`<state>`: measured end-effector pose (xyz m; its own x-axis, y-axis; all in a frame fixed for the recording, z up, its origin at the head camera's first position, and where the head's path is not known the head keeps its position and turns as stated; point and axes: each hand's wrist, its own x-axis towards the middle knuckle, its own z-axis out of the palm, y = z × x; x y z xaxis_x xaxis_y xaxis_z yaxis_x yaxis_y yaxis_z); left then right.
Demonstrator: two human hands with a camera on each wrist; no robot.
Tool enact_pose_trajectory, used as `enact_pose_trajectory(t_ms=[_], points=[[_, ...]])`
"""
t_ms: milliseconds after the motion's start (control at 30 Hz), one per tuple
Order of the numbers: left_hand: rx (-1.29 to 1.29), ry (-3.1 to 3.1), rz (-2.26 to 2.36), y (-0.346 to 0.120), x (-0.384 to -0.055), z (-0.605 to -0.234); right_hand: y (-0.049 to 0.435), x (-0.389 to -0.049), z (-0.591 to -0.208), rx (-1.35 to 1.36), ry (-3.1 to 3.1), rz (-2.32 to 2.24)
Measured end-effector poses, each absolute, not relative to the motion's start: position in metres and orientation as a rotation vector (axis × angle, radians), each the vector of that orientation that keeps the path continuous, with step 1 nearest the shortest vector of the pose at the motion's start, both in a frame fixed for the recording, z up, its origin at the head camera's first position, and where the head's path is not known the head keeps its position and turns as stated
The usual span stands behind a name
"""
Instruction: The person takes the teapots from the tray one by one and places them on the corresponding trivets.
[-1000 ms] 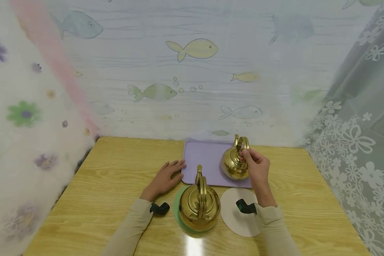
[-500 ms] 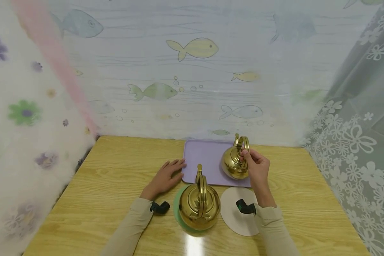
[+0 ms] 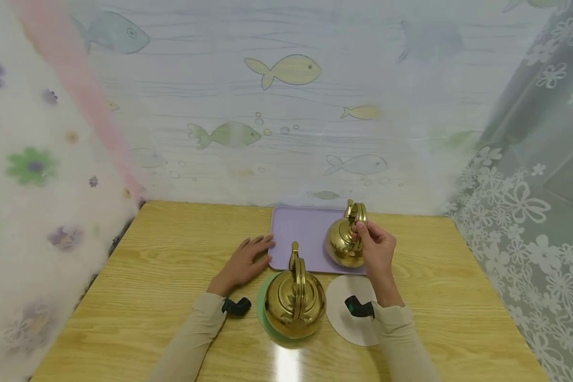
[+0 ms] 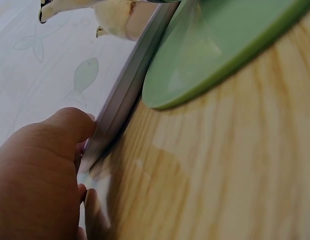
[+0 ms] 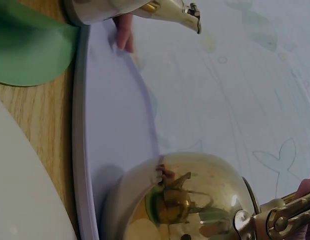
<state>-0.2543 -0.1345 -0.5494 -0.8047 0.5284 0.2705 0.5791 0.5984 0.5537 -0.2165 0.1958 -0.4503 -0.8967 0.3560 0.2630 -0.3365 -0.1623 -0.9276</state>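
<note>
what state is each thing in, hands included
tray: flat on the table
green mat: flat, partly covered
white mat: flat
near kettle: upright, lidded, on the green mat
far kettle: upright on the tray
left hand: touching the tray's edge
right hand: gripping the far kettle

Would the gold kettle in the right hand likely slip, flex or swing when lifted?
The gold kettle looks metallic, so it probably won't flex. Being polished and rounded, it may be slippery. The arched handle seems hinged, so the kettle might swing.
</note>
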Motion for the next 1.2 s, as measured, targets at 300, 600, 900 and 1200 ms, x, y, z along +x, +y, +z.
enact_pose_trajectory(t_ms=[300, 600, 900, 1200], points=[[-0.956, -2.742, -0.99, -0.1317, -0.2556, -0.5486, 0.1964, -0.2133, -0.4506, -0.031, -1.646, 2.106], [-0.96, -2.776, -0.955, -0.1329, -0.2585, -0.5463, 0.1914, -0.2117, -0.45, -0.063, -1.642, 2.079], [-0.948, -2.765, -0.955, -0.134, -0.2546, -0.5486, 0.1875, -0.2089, -0.4493, -0.122, -1.635, 2.108], [-0.942, -2.766, -0.961, -0.1334, -0.2541, -0.5496, 0.1868, -0.2067, -0.4483, -0.118, -1.607, 2.102]])
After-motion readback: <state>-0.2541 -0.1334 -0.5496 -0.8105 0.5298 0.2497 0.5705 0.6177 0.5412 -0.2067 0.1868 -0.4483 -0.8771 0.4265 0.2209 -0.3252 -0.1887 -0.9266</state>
